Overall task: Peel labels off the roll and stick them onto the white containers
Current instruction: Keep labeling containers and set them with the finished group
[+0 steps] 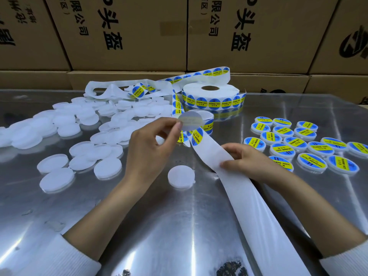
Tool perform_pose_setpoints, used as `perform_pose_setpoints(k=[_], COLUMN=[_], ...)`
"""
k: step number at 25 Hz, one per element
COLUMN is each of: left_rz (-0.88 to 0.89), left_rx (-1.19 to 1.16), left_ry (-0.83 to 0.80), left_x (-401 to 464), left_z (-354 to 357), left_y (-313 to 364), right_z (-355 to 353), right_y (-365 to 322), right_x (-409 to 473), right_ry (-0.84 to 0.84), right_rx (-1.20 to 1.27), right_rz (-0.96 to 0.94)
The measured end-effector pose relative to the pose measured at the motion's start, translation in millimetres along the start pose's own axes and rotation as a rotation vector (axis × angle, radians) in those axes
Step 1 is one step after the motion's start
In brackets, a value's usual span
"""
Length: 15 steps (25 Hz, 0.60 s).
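Note:
My left hand (pixel 151 144) pinches a round peeled label (pixel 190 121) by its edge, its pale sticky back turned toward me, above the table. My right hand (pixel 251 162) grips the white backing strip (pixel 229 176), which runs from the label roll (pixel 211 97) toward the near edge. One blue-and-yellow label (pixel 197 137) still sits on the strip just above my right hand. A single bare white container (pixel 181 176) lies on the table between my hands.
A heap of several bare white containers (pixel 83 124) covers the left of the shiny metal table (pixel 139 226). Several labelled containers (pixel 298 144) lie in rows at the right. Loose emptied backing (pixel 119 88) curls behind the roll. Cardboard boxes (pixel 127 32) wall the far side.

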<state>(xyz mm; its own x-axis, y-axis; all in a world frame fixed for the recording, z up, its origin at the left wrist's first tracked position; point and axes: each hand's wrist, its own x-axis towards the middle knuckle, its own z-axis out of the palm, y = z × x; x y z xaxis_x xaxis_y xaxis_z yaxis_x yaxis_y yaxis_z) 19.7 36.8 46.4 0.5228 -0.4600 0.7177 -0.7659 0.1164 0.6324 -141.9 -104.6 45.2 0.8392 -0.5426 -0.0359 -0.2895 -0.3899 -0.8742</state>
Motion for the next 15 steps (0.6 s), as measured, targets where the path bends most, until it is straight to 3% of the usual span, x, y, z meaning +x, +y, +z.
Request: perform_pose_setpoints(k=[7,15], left_rz=[0.022,0.075], left_rx=[0.022,0.035], left_ry=[-0.211,-0.265], left_x=[-6,-8], left_z=[6,8], left_y=[-2,-3], right_z=[6,12], right_y=[-3,-12], right_x=[2,-2], right_ry=[0.214,-0.125], right_rx=[0.260,0.281], right_rz=[-0.025,-0.170])
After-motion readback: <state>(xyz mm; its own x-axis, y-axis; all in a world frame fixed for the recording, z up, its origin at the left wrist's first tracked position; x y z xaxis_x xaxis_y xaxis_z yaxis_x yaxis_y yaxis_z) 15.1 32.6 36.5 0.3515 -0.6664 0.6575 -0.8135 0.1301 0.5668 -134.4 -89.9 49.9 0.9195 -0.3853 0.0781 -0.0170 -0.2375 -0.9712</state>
